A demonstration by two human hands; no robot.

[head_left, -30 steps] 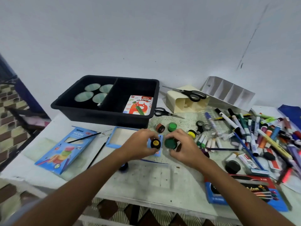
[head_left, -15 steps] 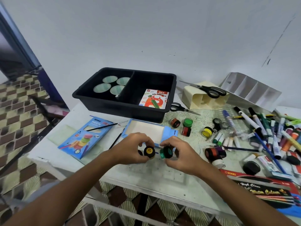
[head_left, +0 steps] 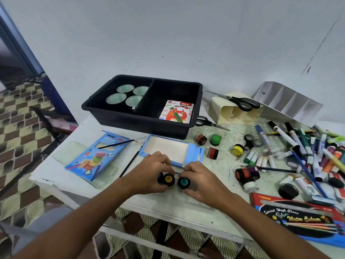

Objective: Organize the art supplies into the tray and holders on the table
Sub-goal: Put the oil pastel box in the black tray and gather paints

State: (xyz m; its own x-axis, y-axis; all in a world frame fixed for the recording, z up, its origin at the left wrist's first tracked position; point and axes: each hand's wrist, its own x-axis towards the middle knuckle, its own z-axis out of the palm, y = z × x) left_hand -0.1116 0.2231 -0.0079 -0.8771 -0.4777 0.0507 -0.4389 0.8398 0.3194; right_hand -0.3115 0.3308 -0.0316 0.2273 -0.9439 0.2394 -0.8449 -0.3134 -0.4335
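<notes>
My left hand (head_left: 149,171) grips a small black paint pot with a yellow label (head_left: 168,179) near the table's front edge. My right hand (head_left: 200,179) grips a black pot with a teal label (head_left: 183,182) right beside it. A black two-part tray (head_left: 130,116) stands behind, holding round cups (head_left: 124,95) on its left and an oil pastels box (head_left: 177,112) on its right. A cream holder (head_left: 229,114) and a white divided holder (head_left: 287,101) lie on their sides at the back right.
An open blue box (head_left: 168,150) lies just behind my hands. Loose paint pots (head_left: 215,140), scissors (head_left: 240,101), a heap of markers (head_left: 306,146), a neon pencil box (head_left: 97,156), brushes (head_left: 119,143) and a watercolour box (head_left: 298,217) crowd the table.
Both hands drew the two pots back toward the table's front edge. The camera view swung left and down.
</notes>
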